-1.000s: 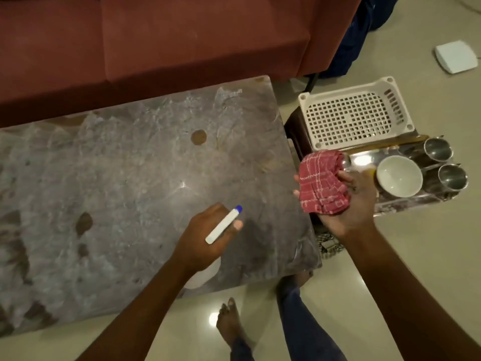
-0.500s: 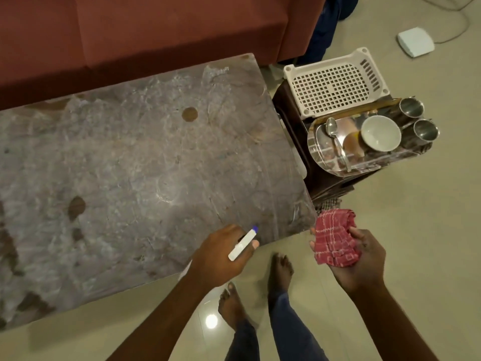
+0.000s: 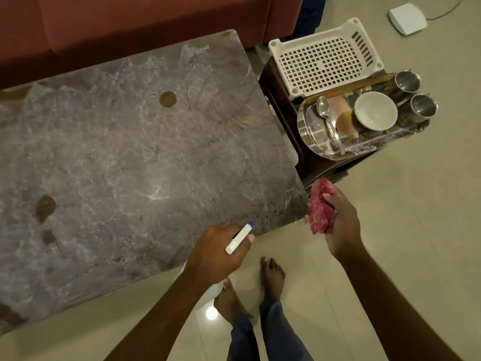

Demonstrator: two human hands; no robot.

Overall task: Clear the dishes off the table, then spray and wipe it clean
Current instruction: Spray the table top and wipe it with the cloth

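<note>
The grey marble table [image 3: 130, 157] fills the left of the view with no dishes on its top. My left hand [image 3: 216, 252] grips a white spray bottle [image 3: 239, 238] with a blue nozzle tip, over the table's near right corner; the bottle's body is mostly hidden under the hand. My right hand [image 3: 341, 222] holds a bunched red checked cloth [image 3: 321, 207] just off the table's right edge, above the floor. On a dark side stand to the right, a steel tray [image 3: 320, 142] carries a spoon [image 3: 326, 118], a white bowl [image 3: 374, 110] and two steel cups [image 3: 416, 96].
A white plastic basket [image 3: 325, 61] sits upside down behind the tray on the stand. A red sofa [image 3: 130, 19] runs along the table's far side. A white box [image 3: 407, 18] with a cable lies on the floor far right. My bare feet [image 3: 270, 280] stand near the table's corner.
My right hand drew the cloth back from the tray area to beside the table's right corner. My left hand, still on the bottle, moved from over the table to its near edge.
</note>
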